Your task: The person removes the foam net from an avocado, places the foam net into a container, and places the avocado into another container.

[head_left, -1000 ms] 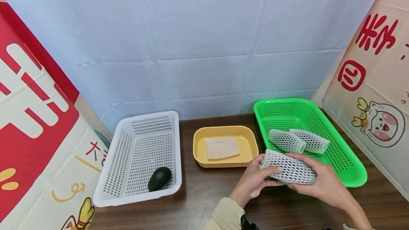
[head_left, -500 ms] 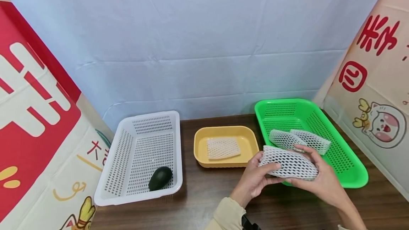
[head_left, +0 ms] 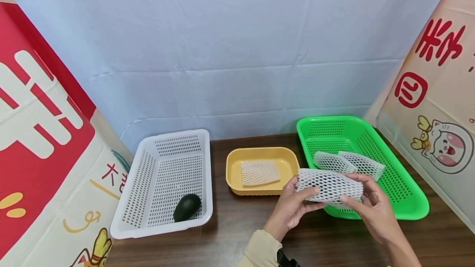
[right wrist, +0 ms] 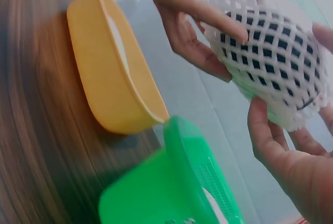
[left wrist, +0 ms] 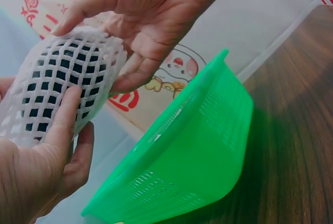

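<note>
Gripping a white foam net (head_left: 328, 183) between left hand (head_left: 291, 209) and right hand (head_left: 375, 205).
In the head view, held lengthwise between curled fingers, with a green basket (head_left: 415, 213) just beyond them. In the left wrist view, wrapped around a dark item (left wrist: 64, 63) (glimpsed only through the mesh), between the fingers. In the right wrist view, pinched by opposing fingertips, apart from a yellow tray (right wrist: 91, 67).

Your left hand (head_left: 288, 210) and right hand (head_left: 377, 211) hold a white net (head_left: 328, 186) by the green basket (head_left: 413, 210); a yellow tray (head_left: 256, 192) sits left of that basket.
</note>
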`<state>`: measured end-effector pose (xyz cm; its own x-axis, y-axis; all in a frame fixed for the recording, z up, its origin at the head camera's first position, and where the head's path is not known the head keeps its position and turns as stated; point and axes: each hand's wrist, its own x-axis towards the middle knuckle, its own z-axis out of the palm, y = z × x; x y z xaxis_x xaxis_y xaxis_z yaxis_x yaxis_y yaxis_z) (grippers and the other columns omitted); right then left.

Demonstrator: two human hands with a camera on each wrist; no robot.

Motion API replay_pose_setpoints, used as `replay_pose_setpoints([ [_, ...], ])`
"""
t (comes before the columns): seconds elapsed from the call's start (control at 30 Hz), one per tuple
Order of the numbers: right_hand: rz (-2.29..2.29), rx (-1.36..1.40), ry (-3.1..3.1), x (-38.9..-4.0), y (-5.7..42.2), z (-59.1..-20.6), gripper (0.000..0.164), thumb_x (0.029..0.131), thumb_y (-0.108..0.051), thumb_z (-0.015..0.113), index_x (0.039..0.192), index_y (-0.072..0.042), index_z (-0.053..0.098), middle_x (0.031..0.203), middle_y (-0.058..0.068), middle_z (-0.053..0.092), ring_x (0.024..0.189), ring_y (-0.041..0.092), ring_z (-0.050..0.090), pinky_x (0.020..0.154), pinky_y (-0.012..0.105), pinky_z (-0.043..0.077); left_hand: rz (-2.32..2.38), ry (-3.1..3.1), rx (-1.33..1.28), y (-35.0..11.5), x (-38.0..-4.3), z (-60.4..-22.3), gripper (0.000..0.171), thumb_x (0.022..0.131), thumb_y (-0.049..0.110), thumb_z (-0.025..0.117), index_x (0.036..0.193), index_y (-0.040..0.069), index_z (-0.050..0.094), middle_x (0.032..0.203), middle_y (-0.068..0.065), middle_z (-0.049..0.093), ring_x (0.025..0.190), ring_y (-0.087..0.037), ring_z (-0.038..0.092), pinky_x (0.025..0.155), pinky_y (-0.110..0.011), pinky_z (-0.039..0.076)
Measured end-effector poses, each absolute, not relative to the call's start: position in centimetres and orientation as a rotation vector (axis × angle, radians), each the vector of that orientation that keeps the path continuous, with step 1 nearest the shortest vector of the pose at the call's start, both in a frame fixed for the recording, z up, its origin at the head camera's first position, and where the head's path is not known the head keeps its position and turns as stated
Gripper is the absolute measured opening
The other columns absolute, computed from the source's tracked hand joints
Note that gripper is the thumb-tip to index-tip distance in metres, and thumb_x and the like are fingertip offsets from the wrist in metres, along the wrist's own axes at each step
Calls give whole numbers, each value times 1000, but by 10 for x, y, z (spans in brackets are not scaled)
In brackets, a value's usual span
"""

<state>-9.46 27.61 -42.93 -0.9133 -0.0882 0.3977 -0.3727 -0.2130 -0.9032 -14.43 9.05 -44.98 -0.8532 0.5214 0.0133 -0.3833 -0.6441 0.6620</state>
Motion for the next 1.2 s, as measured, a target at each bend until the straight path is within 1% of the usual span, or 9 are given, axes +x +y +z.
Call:
replay_pose_setpoints([
  [0.1, 2362, 466, -1775, -93, 273, -430, 51, 83, 20, 42, 130, 8, 27, 115, 15, 39, 96, 18, 53, 73, 31, 49, 2462, 933, 279, 88, -145, -450, 46, 78, -1, 62, 120, 7, 48, 114, -17, 49, 96, -31, 55, 72, -47, 46],
  [0.23, 2411, 408, -1758, -91, 269, -431, 51, 85, 18, 42, 132, 6, 28, 111, 14, 39, 94, 18, 55, 73, 32, 49, 2466, 953, 287, 85, -146, -450, 46, 77, -1, 63, 120, 7, 48, 114, -16, 50, 96, -31, 55, 72, -48, 46],
  [0.4, 2416, 322, -1777, -92, 263, -432, 51, 85, 16, 45, 132, 4, 31, 113, 11, 43, 96, 17, 55, 72, 31, 49, 2473, 978, 285, 80, -147, -453, 45, 78, -1, 63, 120, 6, 48, 113, -16, 50, 96, -30, 55, 72, -48, 46],
  [0.57, 2431, 285, -1758, -93, 257, -434, 52, 84, 16, 46, 133, 5, 31, 114, 9, 48, 98, 17, 55, 74, 31, 49, 2473, 998, 282, 74, -148, -454, 45, 78, -2, 63, 120, 6, 48, 114, -17, 50, 96, -30, 55, 71, -47, 47],
  [0.83, 2423, 265, -1769, -93, 248, -438, 50, 84, 15, 48, 131, 6, 35, 112, 7, 56, 97, 17, 56, 74, 30, 49, 2467, 1033, 285, 61, -146, -456, 46, 77, -2, 64, 119, 6, 48, 111, -18, 51, 93, -30, 57, 70, -44, 48],
  [1.07, 2371, 219, -1806, -93, 235, -442, 45, 81, 15, 52, 124, 5, 44, 109, 8, 59, 95, 17, 57, 74, 29, 49, 2459, 1091, 296, 45, -142, -461, 48, 76, -1, 66, 120, 6, 47, 110, -18, 52, 91, -29, 58, 70, -44, 48],
  [1.2, 2362, 257, -1818, -96, 227, -444, 44, 80, 16, 53, 123, 7, 45, 110, 9, 58, 97, 19, 56, 75, 29, 48, 2474, 1110, 269, 37, -140, -464, 49, 76, -1, 66, 120, 5, 46, 111, -19, 50, 91, -31, 57, 69, -45, 48],
])
